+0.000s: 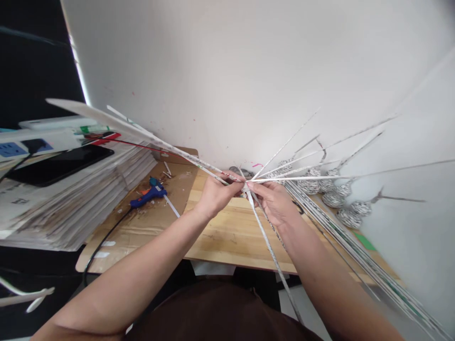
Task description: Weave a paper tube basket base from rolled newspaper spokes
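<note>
Paper sticks (262, 229) are pinched at their crossing by the fingers of the left hand (217, 193) and right hand (276, 202), neither clearly nearer. Long axes are fanned far-left, rightward, and toward the body. Crossing is held above the counter (232, 232).

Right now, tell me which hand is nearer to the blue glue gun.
Left. The left hand is to the right of the blue glue gun, not touching it; the right hand is farther right, beyond the left hand.
</note>
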`<state>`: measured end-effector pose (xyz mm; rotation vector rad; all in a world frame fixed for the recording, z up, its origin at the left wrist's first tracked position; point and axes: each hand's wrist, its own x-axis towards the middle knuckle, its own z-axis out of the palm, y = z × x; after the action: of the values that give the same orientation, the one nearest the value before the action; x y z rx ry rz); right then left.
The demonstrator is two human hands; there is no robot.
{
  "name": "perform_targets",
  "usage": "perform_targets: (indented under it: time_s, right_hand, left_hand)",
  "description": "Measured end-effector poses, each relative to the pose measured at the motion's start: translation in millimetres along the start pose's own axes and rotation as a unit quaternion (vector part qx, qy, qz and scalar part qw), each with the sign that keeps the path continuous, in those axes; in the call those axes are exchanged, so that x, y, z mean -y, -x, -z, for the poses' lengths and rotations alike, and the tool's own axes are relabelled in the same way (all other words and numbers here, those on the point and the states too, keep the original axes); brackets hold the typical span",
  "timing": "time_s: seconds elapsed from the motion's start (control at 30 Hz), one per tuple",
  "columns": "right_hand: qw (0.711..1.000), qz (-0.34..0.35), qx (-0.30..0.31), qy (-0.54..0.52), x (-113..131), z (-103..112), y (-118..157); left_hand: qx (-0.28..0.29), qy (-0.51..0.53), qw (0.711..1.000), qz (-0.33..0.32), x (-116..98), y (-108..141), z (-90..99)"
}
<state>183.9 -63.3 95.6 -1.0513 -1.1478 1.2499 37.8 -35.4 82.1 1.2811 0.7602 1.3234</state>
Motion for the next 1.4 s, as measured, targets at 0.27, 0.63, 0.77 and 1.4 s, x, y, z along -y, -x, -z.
perform_targets:
  time_s: [0.27,0.63,0.77,1.4]
  right_hand:
    - [0.998,0.035,-0.044,0.021,-5,0,-3]
    - [0.994,0.062,-0.082,0.025,0,-3,1]
    - [0.994,0.064,-0.088,0.015,-2,-2,0]
    - [0.997,0.056,-0.055,-0.022,1,7,8]
  left_hand:
    - [0.018,-0.017,1.000,0.013,-4,-2,6.5]
    - [0.013,0.202,0.949,0.242,-9,-5,2.2]
    - [0.006,0.229,0.939,0.258,-11,-4,-0.1]
    - [0.044,0.196,0.965,0.170,-5,-1,-7.6]
